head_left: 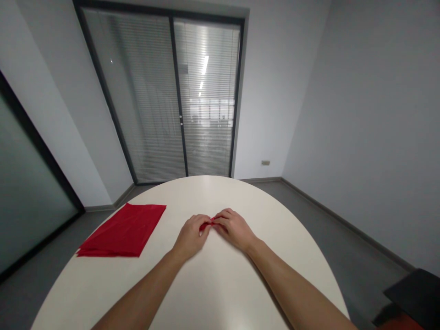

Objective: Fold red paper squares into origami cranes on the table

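Observation:
Both my hands meet at the middle of a round white table [220, 284]. My left hand [191, 234] and my right hand [233, 228] have their fingers curled and pressed together on a small folded piece of red paper [207, 224]. Only a sliver of it shows between the fingertips. A stack of flat red sheets [125, 230] lies on the table to the left, well apart from my left hand.
The table's far edge curves just beyond my hands. Past it are a grey floor, a glass sliding door with blinds [178, 101] and plain walls. A dark object [414, 293] stands at the lower right beside the table.

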Tool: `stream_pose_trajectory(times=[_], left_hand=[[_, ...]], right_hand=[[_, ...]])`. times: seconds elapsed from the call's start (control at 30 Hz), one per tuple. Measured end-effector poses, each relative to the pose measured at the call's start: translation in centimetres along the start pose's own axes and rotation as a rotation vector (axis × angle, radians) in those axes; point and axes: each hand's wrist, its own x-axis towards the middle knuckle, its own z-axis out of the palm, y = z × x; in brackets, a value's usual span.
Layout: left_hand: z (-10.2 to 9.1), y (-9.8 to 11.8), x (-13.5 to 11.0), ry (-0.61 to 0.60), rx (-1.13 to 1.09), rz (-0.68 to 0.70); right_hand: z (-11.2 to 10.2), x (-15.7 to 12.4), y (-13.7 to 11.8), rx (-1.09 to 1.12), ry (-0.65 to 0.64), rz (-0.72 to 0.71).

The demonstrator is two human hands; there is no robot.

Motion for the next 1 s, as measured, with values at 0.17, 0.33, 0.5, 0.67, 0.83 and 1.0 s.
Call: stream_pose_trajectory(times=[0.17,0.33,0.5,0.67,0.83,1.0], left_hand=[[-0.26,0.32,-0.10,-0.040,0.156,0.053],[-0.44,0.14,-0.04,-0.062,0.265,-0.017],[-0.80,0.43,0.16,-0.035,0.362,-0.031],[-0.82,0.28,0.09,0.003,0.361,-0.009],[-0.73,0.08,-0.01,-0.009,0.344,0.009],[-0.83,0.40,0.05,-0.011,0.332,0.010]], right_hand=[[0.01,0.00,0.09,0.009,-0.037,0.040],[0.14,0.02,0.07,0.027,-0.047,0.082],[0.53,-0.16,0.35,0.042,-0.012,0.149],[0.51,-0.20,0.54,0.054,0.021,0.152],[0.34,-0.15,0.21,0.085,-0.001,0.166],[0.34,-0.27,0.12,0.084,-0.042,0.273]])
